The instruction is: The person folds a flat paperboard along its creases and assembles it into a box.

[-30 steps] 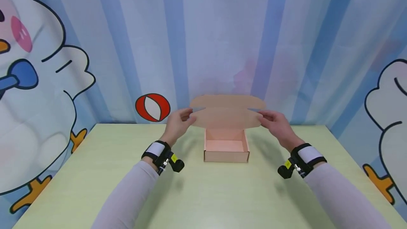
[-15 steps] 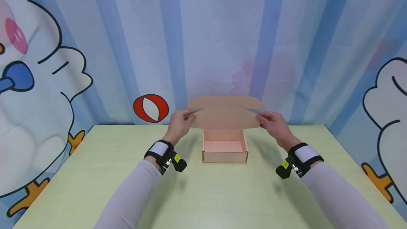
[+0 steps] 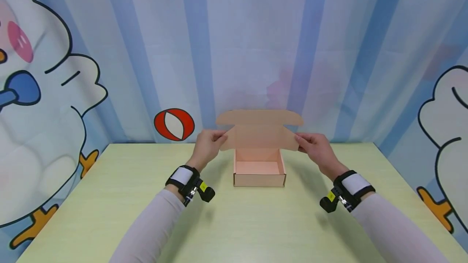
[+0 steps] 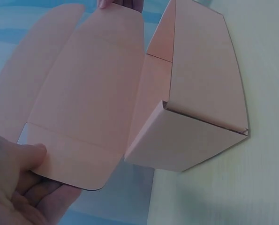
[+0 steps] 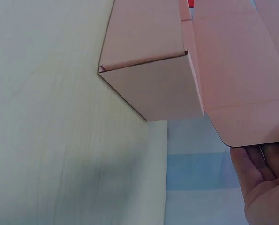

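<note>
A small cardboard box (image 3: pixel 259 180) stands on the table with its lid raised at the back. Its inside (image 3: pixel 258 167) holds nothing that I can see. The lid (image 3: pixel 259 136) has a rounded front flap (image 3: pixel 259 117) along its top and a side flap at either end. My left hand (image 3: pixel 207 146) pinches the left side flap (image 4: pixel 69 159), thumb on the inner face and fingers behind. With my right hand (image 3: pixel 319 151) I pinch the right side flap (image 5: pixel 247 124) the same way. Both side flaps angle slightly at their creases.
The pale wooden table (image 3: pixel 256 226) reaches back to a blue striped curtain (image 3: pixel 252 52) printed with cartoon ducks and a red ball (image 3: pixel 174 124). A strap with a small camera (image 3: pixel 207 194) sits on each wrist.
Both hands have lowered a little on the side flaps. These flaps now bend at their creases, and the notches under the front flap look wider. The box stays put.
</note>
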Motion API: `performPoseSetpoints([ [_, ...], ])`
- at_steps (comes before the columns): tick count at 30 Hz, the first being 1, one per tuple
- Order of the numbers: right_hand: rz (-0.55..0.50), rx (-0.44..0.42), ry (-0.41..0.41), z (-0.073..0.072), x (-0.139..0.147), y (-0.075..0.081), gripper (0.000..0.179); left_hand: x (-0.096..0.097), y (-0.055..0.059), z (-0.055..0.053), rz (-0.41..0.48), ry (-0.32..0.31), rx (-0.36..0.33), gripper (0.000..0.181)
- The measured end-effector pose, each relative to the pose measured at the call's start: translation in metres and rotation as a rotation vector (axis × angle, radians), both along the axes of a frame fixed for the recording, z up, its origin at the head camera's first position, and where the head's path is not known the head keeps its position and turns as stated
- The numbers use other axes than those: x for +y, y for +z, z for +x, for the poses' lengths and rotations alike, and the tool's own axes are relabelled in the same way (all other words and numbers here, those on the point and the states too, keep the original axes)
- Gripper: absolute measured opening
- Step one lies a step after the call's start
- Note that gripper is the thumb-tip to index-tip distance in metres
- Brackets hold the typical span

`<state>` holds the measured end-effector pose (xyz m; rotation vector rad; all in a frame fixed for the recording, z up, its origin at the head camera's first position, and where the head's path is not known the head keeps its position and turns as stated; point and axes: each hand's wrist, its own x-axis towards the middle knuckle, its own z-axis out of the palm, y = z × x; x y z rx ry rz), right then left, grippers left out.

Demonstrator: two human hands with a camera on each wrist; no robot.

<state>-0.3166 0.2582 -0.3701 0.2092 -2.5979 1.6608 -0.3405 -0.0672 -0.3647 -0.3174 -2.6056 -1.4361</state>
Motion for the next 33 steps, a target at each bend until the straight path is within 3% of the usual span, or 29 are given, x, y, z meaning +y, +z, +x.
performPoseSetpoints([
  [7, -0.003, 0.056, -0.064, 0.008, -0.009, -0.006, 0.041, 0.007, -0.004, 0.006, 0.007, 0.017, 0.038, 0.023],
  [20, 0.09, 0.264, -0.24, 0.018, -0.041, -0.018, 0.032, 0.024, -0.006, 0.016, 0.083, 0.061, 0.116, 0.021],
  [26, 0.085, 0.264, -0.3, 0.023, -0.055, -0.019, 0.033, 0.033, -0.007, 0.02, 0.108, 0.095, 0.135, 0.023],
  [33, 0.069, 0.247, -0.301, 0.024, -0.061, -0.018, 0.034, 0.037, -0.009, 0.021, 0.12, 0.118, 0.15, 0.023],
])
